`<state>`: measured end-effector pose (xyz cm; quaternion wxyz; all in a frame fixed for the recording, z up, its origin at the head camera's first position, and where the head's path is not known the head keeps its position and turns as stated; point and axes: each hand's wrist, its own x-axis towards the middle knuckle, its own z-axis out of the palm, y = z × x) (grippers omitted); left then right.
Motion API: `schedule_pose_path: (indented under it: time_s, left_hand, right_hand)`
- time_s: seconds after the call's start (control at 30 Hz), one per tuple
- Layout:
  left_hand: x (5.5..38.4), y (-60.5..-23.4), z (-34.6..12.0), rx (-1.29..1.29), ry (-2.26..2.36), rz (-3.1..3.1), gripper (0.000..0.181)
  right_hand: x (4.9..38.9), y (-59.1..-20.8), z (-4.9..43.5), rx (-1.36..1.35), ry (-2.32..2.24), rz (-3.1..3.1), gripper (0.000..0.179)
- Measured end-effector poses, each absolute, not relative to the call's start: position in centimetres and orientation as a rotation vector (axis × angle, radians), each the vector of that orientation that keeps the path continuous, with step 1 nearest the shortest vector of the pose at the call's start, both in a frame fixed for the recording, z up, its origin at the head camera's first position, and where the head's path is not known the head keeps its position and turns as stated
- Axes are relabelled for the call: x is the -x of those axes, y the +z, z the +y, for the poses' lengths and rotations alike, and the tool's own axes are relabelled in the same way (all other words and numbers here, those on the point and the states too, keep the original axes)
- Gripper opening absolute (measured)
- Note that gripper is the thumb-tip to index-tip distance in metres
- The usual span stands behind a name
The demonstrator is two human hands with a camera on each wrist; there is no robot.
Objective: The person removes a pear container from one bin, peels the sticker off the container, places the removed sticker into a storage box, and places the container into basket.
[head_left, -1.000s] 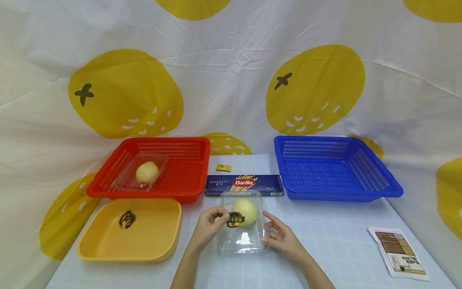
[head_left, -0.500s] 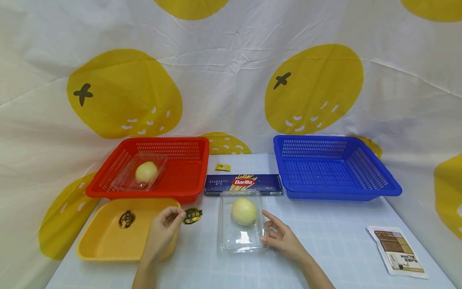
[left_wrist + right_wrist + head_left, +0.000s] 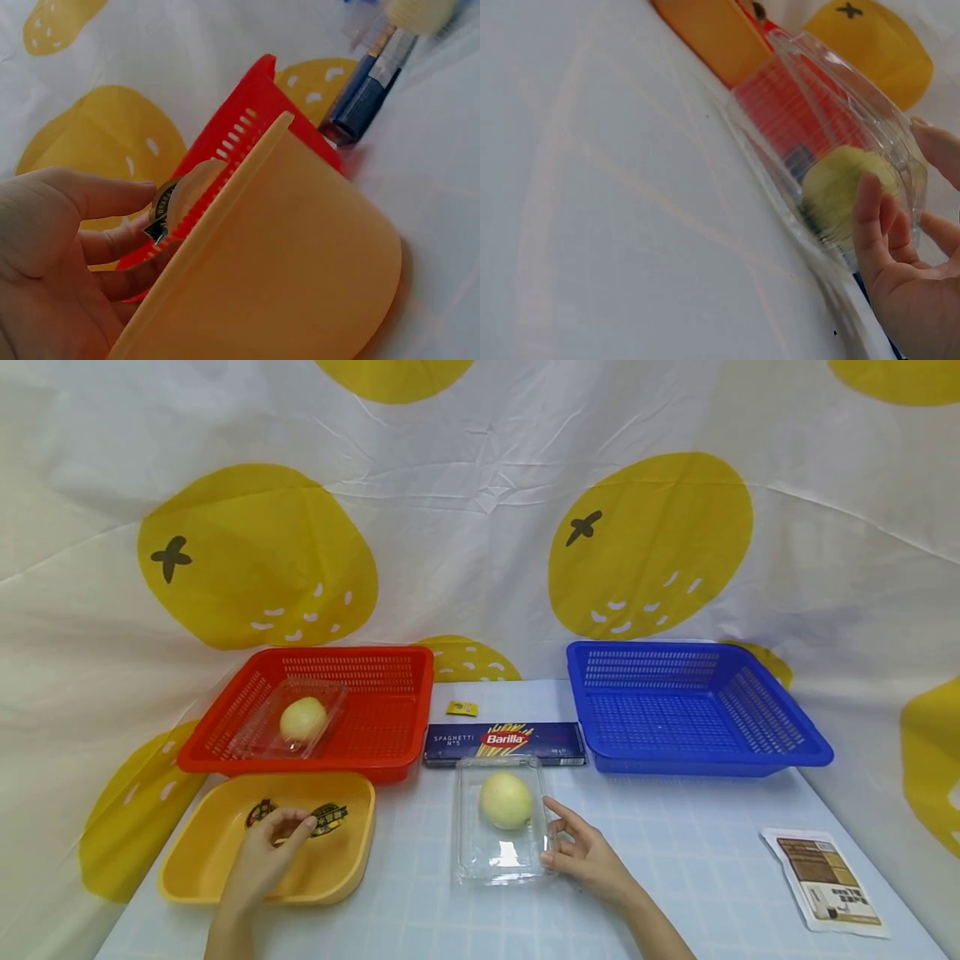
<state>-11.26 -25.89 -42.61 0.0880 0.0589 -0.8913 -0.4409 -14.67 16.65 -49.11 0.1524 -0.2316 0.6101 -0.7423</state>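
My left hand point(image 3: 264, 860) is over the yellow basin point(image 3: 347, 868), its thumb and fingertips pinching a black-and-gold sticker point(image 3: 328, 819). A similar sticker point(image 3: 259, 811) lies against the inside of the basin, partly covered by that hand. In the left wrist view the pinched sticker point(image 3: 160, 214) shows just past the basin's rim. In front of the person lies a clear plastic clamshell box point(image 3: 483, 860) with a pale yellow round fruit point(image 3: 506, 800) inside. My right hand point(image 3: 588, 858) grips the box's right side, with finger and thumb spread along the edge.
Behind the basin is a red basket point(image 3: 378, 710) holding another boxed fruit point(image 3: 303, 720). A blue Barilla spaghetti box point(image 3: 457, 745) lies beyond the clamshell, with a small yellow packet point(image 3: 462, 708) behind it. On the right are a blue basket point(image 3: 690, 768) and a white-and-brown pouch point(image 3: 828, 881).
My left hand has pulled the sticker off the clamshell box and carried it left to above the yellow basin. The right hand has stayed at the box's right side.
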Motion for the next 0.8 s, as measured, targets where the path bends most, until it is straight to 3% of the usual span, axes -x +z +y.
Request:
schedule_pose_path:
  time_s: [0.13,0.3,0.53,0.8]
  left_hand:
    - [11.7,-43.4,-27.0,-0.123,-1.333,-2.711,0.02]
    - [12.4,-44.5,-28.4,-0.076,-1.498,-2.838,0.031]
    - [13.1,-45.3,-29.2,0.175,-1.579,-2.916,0.03]
    - [13.4,-45.0,-29.2,0.142,-1.546,-2.971,0.032]
  right_hand:
    - [14.6,-49.0,16.6,0.659,-2.126,1.754,0.08]
    - [14.6,-49.0,16.6,0.666,-2.124,1.749,0.079]
    - [14.5,-49.1,16.6,0.688,-2.135,1.728,0.078]
    - [14.5,-49.1,16.6,0.679,-2.121,1.763,0.078]
